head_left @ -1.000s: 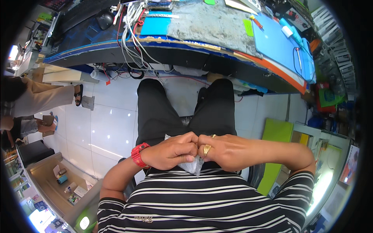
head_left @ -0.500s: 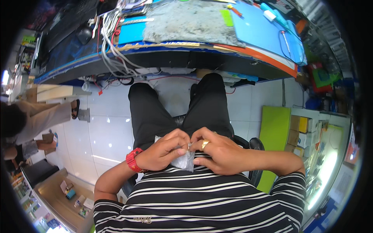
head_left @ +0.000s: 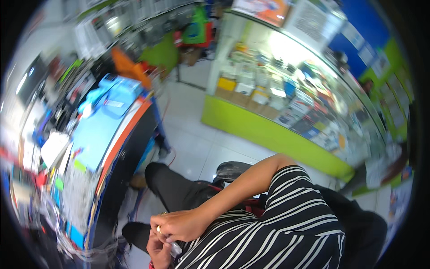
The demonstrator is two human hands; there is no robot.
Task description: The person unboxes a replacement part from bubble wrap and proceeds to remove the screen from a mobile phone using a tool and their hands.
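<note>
A small clear, silvery plastic bag (head_left: 176,249) pokes out from under my fingers, close to my striped shirt. My right hand (head_left: 184,226), with a gold ring on it, is closed at the bag's top, its fingertips meeting those of the other hand. Below it my left hand (head_left: 158,252) pinches the bag too, and a bit of red wristband shows at the lower edge. The fingers hide most of the bag, and I cannot make out what is inside. Both hands are held in front of me, over my dark trousers (head_left: 177,190).
A workbench (head_left: 83,201) with a grey mat, blue sheets and tangled white cables runs along the left. Ahead and to the right stands a lit glass display case (head_left: 286,105) on a green base, full of small boxes. A dark chair armrest (head_left: 233,169) is beside my right arm.
My view has swung to the right, so the bench now lies on the left and the display case fills the right. Both hands stay together at the plastic bag.
</note>
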